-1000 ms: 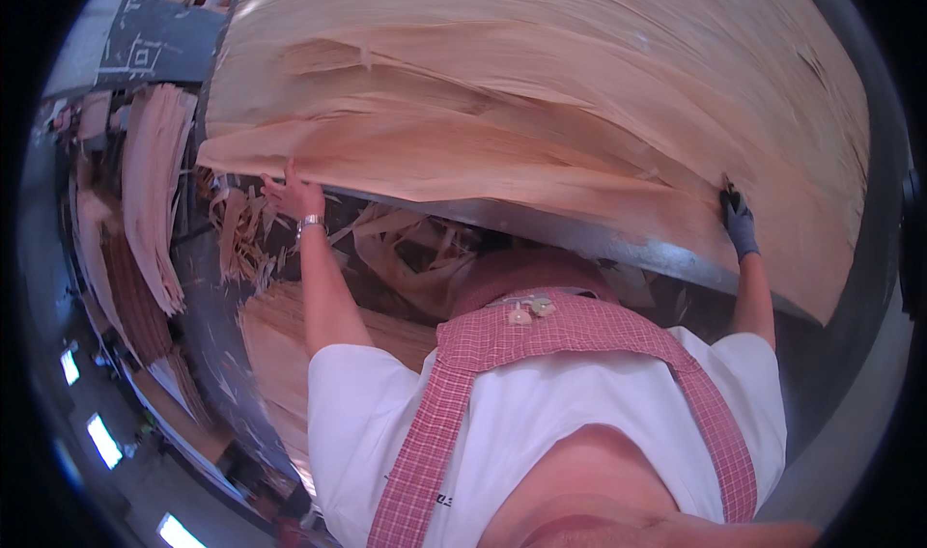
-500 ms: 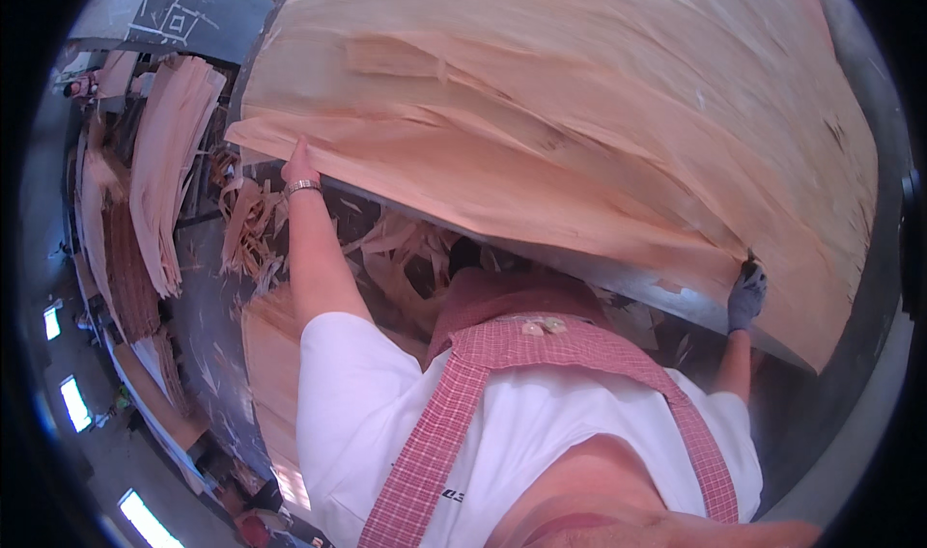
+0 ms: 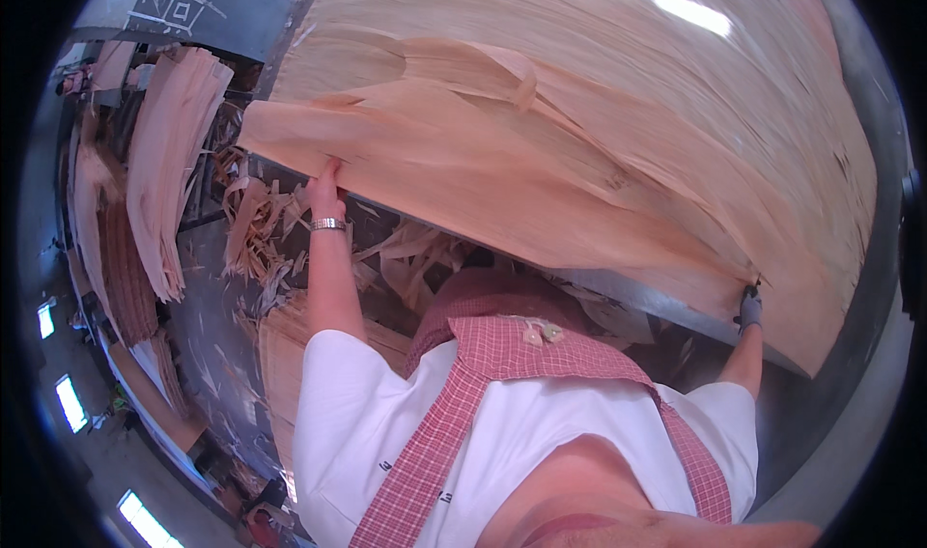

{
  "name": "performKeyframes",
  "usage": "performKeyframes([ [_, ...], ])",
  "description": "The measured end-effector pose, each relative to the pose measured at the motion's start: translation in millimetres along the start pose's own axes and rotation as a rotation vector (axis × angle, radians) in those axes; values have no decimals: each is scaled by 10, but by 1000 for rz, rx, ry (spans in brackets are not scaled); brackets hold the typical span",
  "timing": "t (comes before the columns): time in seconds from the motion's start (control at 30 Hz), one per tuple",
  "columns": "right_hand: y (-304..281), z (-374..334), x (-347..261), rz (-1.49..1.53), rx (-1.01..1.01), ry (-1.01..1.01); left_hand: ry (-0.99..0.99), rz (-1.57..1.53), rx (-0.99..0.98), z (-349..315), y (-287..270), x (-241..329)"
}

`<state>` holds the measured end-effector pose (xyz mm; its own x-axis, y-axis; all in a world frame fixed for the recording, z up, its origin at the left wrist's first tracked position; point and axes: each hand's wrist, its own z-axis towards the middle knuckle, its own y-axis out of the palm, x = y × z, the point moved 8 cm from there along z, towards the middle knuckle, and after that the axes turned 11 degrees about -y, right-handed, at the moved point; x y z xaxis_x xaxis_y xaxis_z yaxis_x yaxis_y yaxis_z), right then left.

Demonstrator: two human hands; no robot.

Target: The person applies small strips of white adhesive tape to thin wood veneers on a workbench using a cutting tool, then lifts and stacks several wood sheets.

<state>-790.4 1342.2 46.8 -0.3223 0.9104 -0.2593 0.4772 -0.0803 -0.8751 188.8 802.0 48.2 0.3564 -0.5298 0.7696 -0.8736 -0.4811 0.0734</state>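
Note:
A thin, pale wood veneer sheet [image 3: 454, 176] lies wavy over a large table, with its near left part bulging up in loose folds. My left hand [image 3: 326, 195], bare with a metal watch at the wrist, pinches the sheet's near edge toward the left corner; the thumb shows on top and the other fingers are partly hidden underneath. Far along the same edge to the right, my right hand [image 3: 750, 309] in a grey glove with dark fingertips grips the veneer. Beneath the edge, the table's grey metal side [image 3: 642, 302] shows between my hands.
Torn veneer scraps [image 3: 256, 224] lie on the floor at the left. Beyond them stand stacks of veneer strips [image 3: 174, 171]. A grey board with white chalk marks [image 3: 183, 7] is at the far left. Another veneer stack [image 3: 285, 365] lies beside my left elbow.
My left hand has shifted right and toward me, bringing the veneer's edge with it. The near left flap now spreads broader and flatter. My right hand has dropped slightly, still on the edge.

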Motion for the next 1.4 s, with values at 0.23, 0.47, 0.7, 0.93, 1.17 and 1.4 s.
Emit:
performKeyframes([
  [0.23, 213, -81, -299, -6, 14, -14, 232, -66, -92, -139, 387, 1031],
  [0.47, -70, 124, 308, -128, 259, -349, 238, -58, -212, 3, 356, 775],
  [0.7, 101, -158, -233, -214, 10, -203, 141, 239, 277, 368, -276, 450],
  [0.93, -152, -444, -345, -323, 346, -361, -106, -101, 240, 264, -134, -194],
  [1.17, -22, -382, 177, -242, 152, -179, -123, 95, 318, 188, -143, -311],
  [1.4, -65, -530, -56, -328, 386, -297, 629, 1261, 815, -690, 637, 291],
])
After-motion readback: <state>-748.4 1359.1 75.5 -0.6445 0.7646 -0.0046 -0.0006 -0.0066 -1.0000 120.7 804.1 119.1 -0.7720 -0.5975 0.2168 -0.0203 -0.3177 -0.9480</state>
